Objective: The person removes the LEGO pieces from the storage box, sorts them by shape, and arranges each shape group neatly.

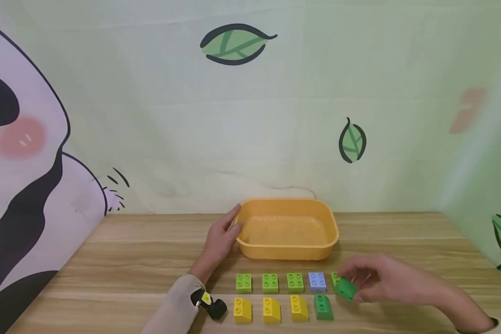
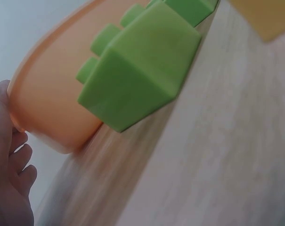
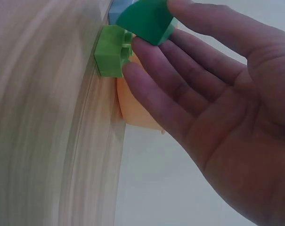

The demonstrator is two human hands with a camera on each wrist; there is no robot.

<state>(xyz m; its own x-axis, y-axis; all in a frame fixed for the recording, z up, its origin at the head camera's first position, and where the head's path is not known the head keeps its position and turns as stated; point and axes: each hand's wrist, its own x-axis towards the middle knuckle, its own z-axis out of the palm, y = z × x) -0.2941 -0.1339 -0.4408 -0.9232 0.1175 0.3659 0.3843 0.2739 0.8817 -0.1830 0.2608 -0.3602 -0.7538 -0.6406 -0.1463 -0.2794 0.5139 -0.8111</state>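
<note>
My left hand [image 1: 218,240] grips the left end of a yellow-orange plastic tub [image 1: 285,253], its thumb at the rim. In the left wrist view some of that hand's fingers curl beside the tub wall [image 2: 52,106]. At the right, my right hand [image 1: 394,280] pinches a dark green sloped toy brick [image 1: 346,290] between thumb and fingers, raised off the table. The right wrist view shows this brick [image 3: 149,21] held at the fingertips, above a light green brick [image 3: 110,51] on the table. In the head view the hand partly hides that light green brick.
Before the tub stands a back row of light green bricks [image 1: 270,283] and a light blue brick [image 1: 317,281]. A front row has yellow sloped bricks [image 1: 271,311] and another dark green sloped brick [image 1: 324,307]. A printed cloth [image 1: 150,116] hangs behind the wooden table [image 1: 150,250].
</note>
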